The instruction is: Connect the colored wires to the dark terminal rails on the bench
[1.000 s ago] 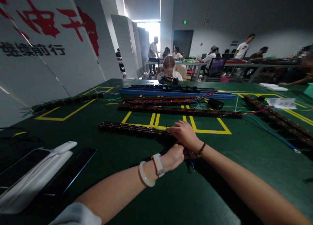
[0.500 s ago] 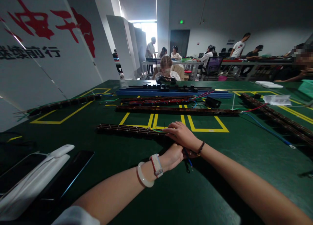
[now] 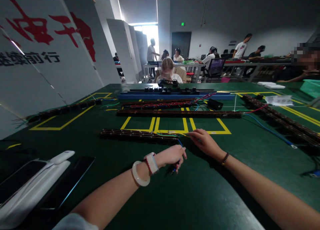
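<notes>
Two hands are above the table: the left hand, with fingers curled and hanging down, grasps one blue wire, while the right hand, palm downward, pinches one yellow wire at its fingertips. Both wires are at the near right end of one dark strip, lying just beyond the left hand. Farther beyond both hands are two more dark strips and one blue rail.

The wide, smooth, dark green surface bears bright yellow tape outlines. Directly on it lie a slim dark brown strip, a longer dark brown strip beyond, a long blue bar, a flat black phone and a white paper slip.
</notes>
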{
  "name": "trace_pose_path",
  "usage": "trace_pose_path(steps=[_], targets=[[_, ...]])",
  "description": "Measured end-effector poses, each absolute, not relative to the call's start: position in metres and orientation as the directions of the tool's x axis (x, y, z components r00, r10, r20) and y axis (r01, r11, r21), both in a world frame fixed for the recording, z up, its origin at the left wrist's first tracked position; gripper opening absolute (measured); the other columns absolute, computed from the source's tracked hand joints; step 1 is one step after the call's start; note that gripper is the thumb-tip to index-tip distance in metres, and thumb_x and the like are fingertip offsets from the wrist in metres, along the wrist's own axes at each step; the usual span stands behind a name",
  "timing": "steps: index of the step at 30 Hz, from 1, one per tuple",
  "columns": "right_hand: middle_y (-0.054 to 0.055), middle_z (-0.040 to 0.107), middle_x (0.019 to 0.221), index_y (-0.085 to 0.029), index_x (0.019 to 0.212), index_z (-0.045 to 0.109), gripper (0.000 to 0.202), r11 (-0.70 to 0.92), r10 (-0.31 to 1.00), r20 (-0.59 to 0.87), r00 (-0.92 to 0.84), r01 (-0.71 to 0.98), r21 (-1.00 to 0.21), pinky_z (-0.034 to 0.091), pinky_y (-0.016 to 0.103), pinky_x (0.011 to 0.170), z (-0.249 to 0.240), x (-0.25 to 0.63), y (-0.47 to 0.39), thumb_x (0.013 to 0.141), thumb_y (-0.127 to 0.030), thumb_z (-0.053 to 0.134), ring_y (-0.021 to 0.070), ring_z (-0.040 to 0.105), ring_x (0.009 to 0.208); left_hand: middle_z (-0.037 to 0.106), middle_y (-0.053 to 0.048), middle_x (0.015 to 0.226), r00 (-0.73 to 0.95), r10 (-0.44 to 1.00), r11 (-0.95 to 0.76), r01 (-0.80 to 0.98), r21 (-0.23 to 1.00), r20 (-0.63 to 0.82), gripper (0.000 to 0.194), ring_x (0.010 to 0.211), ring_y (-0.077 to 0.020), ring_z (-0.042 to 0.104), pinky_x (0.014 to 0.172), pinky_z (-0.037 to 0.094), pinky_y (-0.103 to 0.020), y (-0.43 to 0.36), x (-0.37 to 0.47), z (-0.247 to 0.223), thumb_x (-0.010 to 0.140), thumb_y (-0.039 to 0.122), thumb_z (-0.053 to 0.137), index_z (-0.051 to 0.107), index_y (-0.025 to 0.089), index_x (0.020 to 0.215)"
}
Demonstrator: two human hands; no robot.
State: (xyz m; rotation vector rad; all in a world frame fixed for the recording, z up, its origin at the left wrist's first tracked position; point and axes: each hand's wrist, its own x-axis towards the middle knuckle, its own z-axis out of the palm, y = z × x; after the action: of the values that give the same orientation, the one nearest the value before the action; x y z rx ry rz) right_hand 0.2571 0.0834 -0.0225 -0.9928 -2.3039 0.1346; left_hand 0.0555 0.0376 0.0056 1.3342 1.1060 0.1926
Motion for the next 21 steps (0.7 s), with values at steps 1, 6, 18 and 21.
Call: trace_pose_path(steps=[1, 6, 18, 21], targets=[[0.008, 0.063, 0.096, -0.023, 0.114, 0.061, 0.027, 0.714, 0.686, 0.491, -0.538, 0.627, -0.310, 0.046, 0.037, 0.076, -0.025, 0.261, 0.082, 0.094, -0.025, 0.044, 0.0202, 0.056, 0.086, 0.043, 0.005, 0.050, 0.497, 0.667, 0.199, 0.599, 0.776, -0.555, 0.035, 0.039, -0.0081, 0.040, 0.050, 0.046, -0.027, 0.039, 0.051, 0.011, 0.095, 0.038, 0.022, 0.048, 0.016, 0.086], [0.008, 0.062, 0.098, -0.022, 0.119, 0.058, 0.029, 0.685, 0.708, 0.469, -0.529, 0.677, -0.271, 0.046, 0.037, 0.077, -0.031, 0.265, 0.082, 0.093, -0.025, 0.045, 0.0201, 0.055, 0.086, 0.060, -0.007, 0.074, 0.430, 0.802, -0.210, 0.853, 0.477, -0.416, 0.030, 0.064, -0.0162, 0.058, 0.064, 0.046, -0.029, 0.039, 0.033, 0.037, 0.092, 0.034, 0.036, 0.056, 0.013, 0.086], [0.010, 0.062, 0.098, -0.020, 0.116, 0.060, 0.027, 0.673, 0.713, 0.452, -0.536, 0.703, -0.228, 0.047, 0.039, 0.081, -0.029, 0.261, 0.081, 0.091, -0.025, 0.051, 0.0214, 0.055, 0.091, 0.063, -0.011, 0.078, 0.301, 0.944, -0.263, 0.933, 0.245, -0.133, 0.021, 0.072, -0.0228, 0.061, 0.071, 0.046, -0.034, 0.036, 0.023, 0.046, 0.081, 0.032, 0.059, 0.059, 0.012, 0.088], [0.010, 0.060, 0.104, -0.022, 0.120, 0.056, 0.030, 0.706, 0.666, 0.556, -0.497, 0.660, -0.256, 0.047, 0.040, 0.082, -0.011, 0.256, 0.075, 0.092, -0.024, 0.048, 0.0220, 0.055, 0.095, 0.062, -0.011, 0.077, 0.281, 0.947, -0.242, 0.943, 0.230, -0.154, 0.030, 0.069, -0.0229, 0.060, 0.070, 0.046, -0.035, 0.029, 0.028, 0.050, 0.082, 0.040, 0.057, 0.058, 0.012, 0.092]])
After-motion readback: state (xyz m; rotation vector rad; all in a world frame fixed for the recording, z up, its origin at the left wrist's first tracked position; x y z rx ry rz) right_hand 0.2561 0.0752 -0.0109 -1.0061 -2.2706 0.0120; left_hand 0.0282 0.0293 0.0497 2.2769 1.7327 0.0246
